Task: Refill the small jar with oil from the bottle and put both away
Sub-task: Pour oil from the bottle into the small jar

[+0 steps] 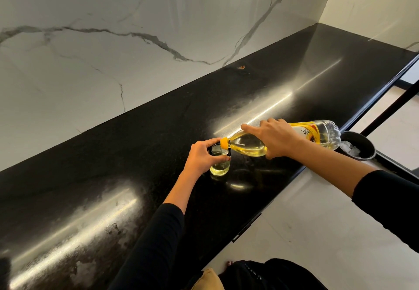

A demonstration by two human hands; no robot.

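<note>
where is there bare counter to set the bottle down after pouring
Bare counter runs left of the jar along the wall, and beyond the bottle toward the far corner. Crowded around the left hand and right hand.

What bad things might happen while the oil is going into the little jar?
1. The small jar has a narrow mouth, and the bottle is tipped almost flat. A wobble of the right hand might send oil onto the black countertop or the left hand gripping the jar's rim.
2. Oil already sits in the jar, so pouring too long may overflow it.
3. Oily fingers might lose their grip on the bottle.
</note>
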